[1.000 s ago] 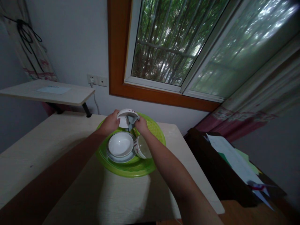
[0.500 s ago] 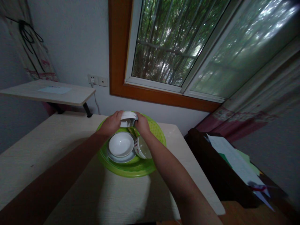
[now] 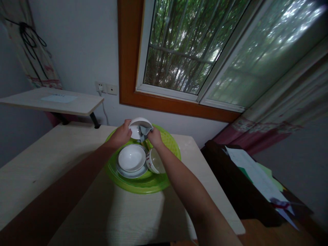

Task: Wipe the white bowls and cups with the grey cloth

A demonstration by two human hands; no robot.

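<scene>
On my feed, a pale wooden bench (image 3: 133,213) fills the lower centre of the frame and carries a round green basin (image 3: 139,188). Over the basin's far part, near the centre of the frame, I have the left hand (image 3: 123,132) with its grip closed on the left edge of a white bowl (image 3: 134,132), tilted so its hollow partly faces me. I read that slant as a way to open the inside to the right hand (image 3: 155,137), whose grip is closed on a grey cloth (image 3: 144,132) bunched against the bowl's inner right side; whether it also pinches the rim, I cannot tell. The place above the basin suits, I think, because a slip would land inside.

Lower in the basin, a second white bowl (image 3: 132,158) sits upright on a wider pale dish (image 3: 132,175), probably stacked to save room. Just to its right a patterned bowl (image 3: 155,162) leans on its side, mouth rightward, partly hidden by the right forearm (image 3: 189,191); its neighbour likely stops it rolling. Above them shows a thin yellowish thing (image 3: 147,145), too small to name
</scene>
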